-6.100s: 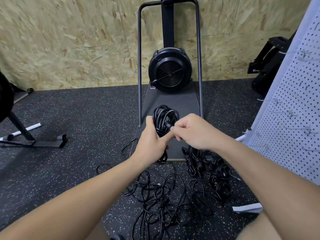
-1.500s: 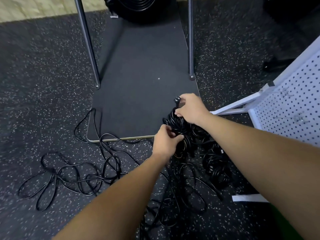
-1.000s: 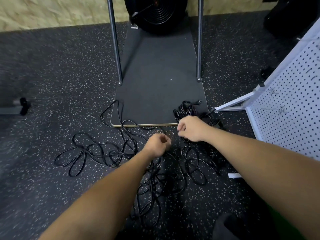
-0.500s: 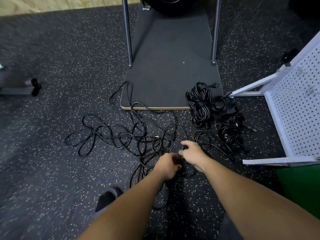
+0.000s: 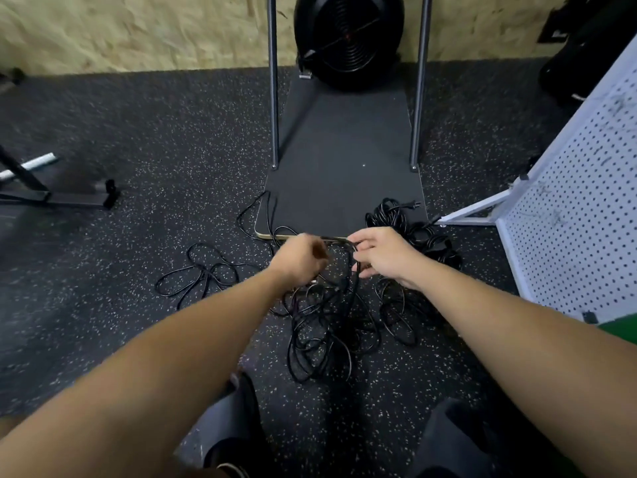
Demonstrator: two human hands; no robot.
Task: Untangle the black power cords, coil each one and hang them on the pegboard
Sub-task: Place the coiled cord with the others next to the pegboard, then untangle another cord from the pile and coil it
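Note:
A tangle of black power cords (image 5: 327, 326) lies on the speckled floor in front of me, with a looser loop (image 5: 203, 274) trailing left. My left hand (image 5: 301, 258) and my right hand (image 5: 379, 251) each grip one black cord, lifted off the pile and stretched between them. Strands hang from it down into the tangle. Coiled cord bundles (image 5: 417, 232) lie behind my right hand by the mat corner. The white pegboard (image 5: 579, 215) leans at the right.
A fan machine (image 5: 348, 39) stands on a dark mat (image 5: 344, 174) between two metal posts straight ahead. A black stand base (image 5: 69, 198) lies at the left. My knees show at the bottom edge. An OSB wall closes the back.
I set the coiled bundle down with the others by the mat corner, reached into the loose tangle, and both hands have now lifted one cord up from it.

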